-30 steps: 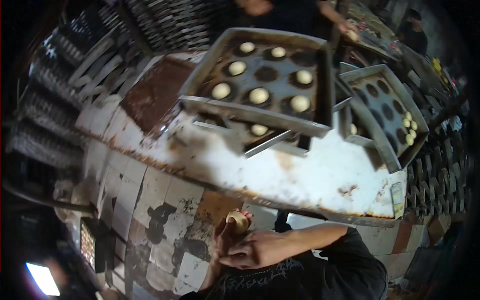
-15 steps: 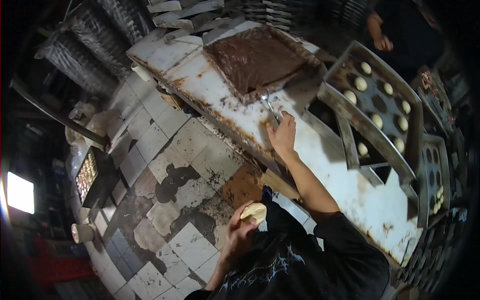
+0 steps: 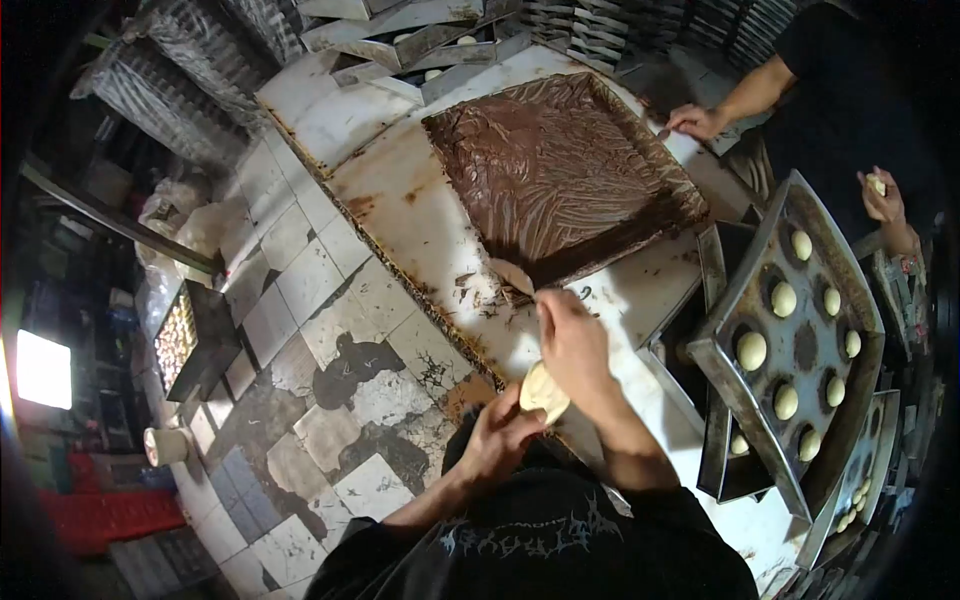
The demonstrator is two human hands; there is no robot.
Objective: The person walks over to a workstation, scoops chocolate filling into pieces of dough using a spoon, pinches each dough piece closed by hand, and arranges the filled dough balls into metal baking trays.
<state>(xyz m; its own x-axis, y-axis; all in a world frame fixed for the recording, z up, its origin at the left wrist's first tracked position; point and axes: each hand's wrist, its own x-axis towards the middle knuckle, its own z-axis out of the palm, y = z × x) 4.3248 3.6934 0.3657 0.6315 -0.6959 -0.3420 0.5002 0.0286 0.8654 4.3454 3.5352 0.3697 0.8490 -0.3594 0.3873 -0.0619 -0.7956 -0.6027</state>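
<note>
In my left hand [image 3: 492, 440] is a flattened piece of pale dough [image 3: 543, 393], with my fingers curled round its edge. My right hand [image 3: 575, 340] grips a spoon [image 3: 512, 275] just above the dough. The spoon's bowl is brown with chocolate filling and sits near the front corner of a wide tray. Brown chocolate filling [image 3: 540, 170] lies across that tray [image 3: 610, 262], streaked with scrape marks. To the right, a metal baking tray [image 3: 745, 425] bears several round dough balls [image 3: 784, 299] and is propped at an angle on other trays.
A co-worker in dark clothes [image 3: 850, 100] stands at the far right, one hand [image 3: 697, 122] by the chocolate tray, the other [image 3: 885, 205] holding pale dough. Stacked trays [image 3: 410, 45] stand at the back. The stained white table [image 3: 390, 190] edges a broken tiled floor [image 3: 300, 290].
My right hand and the spoon have come back from the chocolate tray towards the dough. The dough in my left hand has risen slightly. A co-worker's hand has reached towards the chocolate tray.
</note>
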